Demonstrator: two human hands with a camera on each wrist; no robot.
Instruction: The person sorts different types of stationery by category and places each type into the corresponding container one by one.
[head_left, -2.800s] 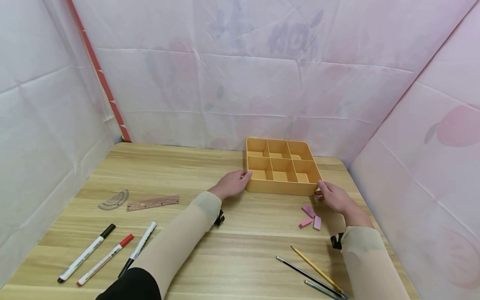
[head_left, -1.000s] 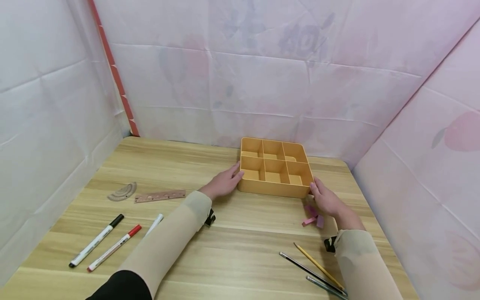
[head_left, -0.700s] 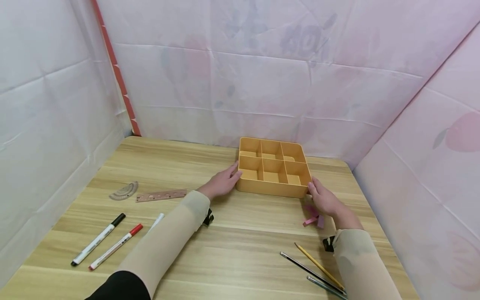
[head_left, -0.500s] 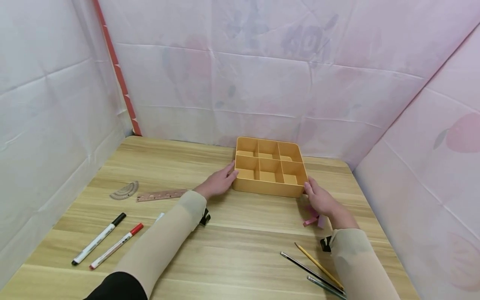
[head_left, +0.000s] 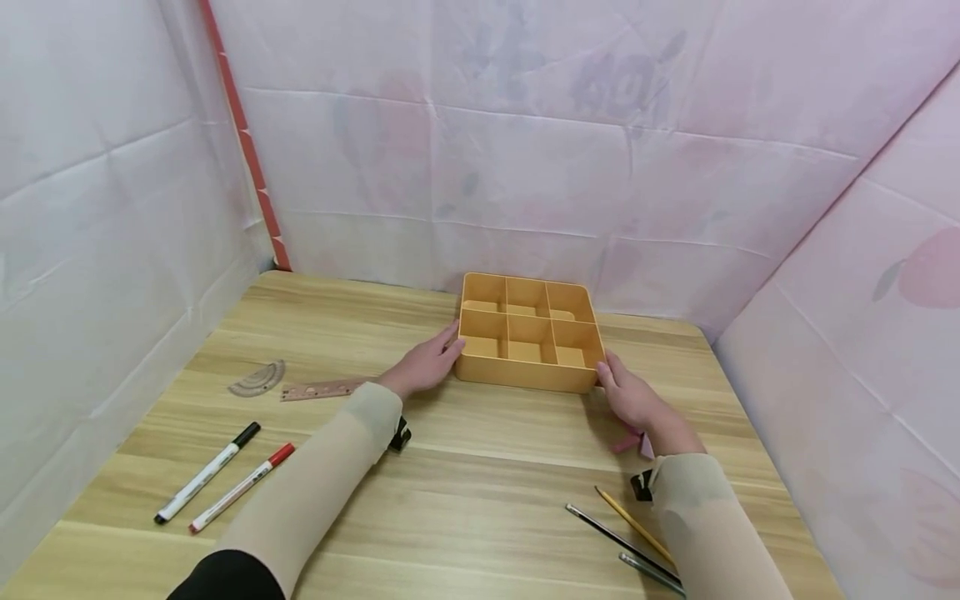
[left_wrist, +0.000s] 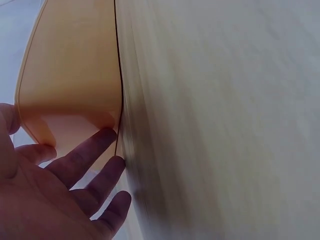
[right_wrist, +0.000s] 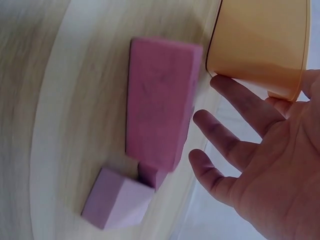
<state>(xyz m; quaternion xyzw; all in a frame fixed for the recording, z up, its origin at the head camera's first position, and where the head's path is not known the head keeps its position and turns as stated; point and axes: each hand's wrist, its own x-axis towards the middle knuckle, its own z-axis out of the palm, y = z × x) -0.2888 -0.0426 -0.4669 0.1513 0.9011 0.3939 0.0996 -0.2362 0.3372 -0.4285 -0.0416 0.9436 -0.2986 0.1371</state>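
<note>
A yellow-orange organizer box (head_left: 525, 375) with several compartments sits on the table near the back wall; the compartments look bare. My left hand (head_left: 423, 364) grips its left front corner. In the left wrist view, the thumb lies at the rim and fingertips (left_wrist: 106, 135) touch the wall. At the right front corner, my right hand (head_left: 633, 398) holds the box between thumb and fingers, the last two fingers off it in the right wrist view. Pink erasers (right_wrist: 160, 100) lie just in front of that corner, partly hidden by the right hand in the head view.
A protractor (head_left: 257, 379) and a ruler (head_left: 318, 389) lie at left. Before them are a black-capped marker (head_left: 206, 473) and a red-capped marker (head_left: 242, 489). Several pencils (head_left: 633, 521) lie by the right forearm. Fabric walls (head_left: 525, 167) enclose the table.
Both hands have shifted the box leftward along the table. The left forearm now covers the white-capped marker and part of the ruler; the right hand has come over the erasers.
</note>
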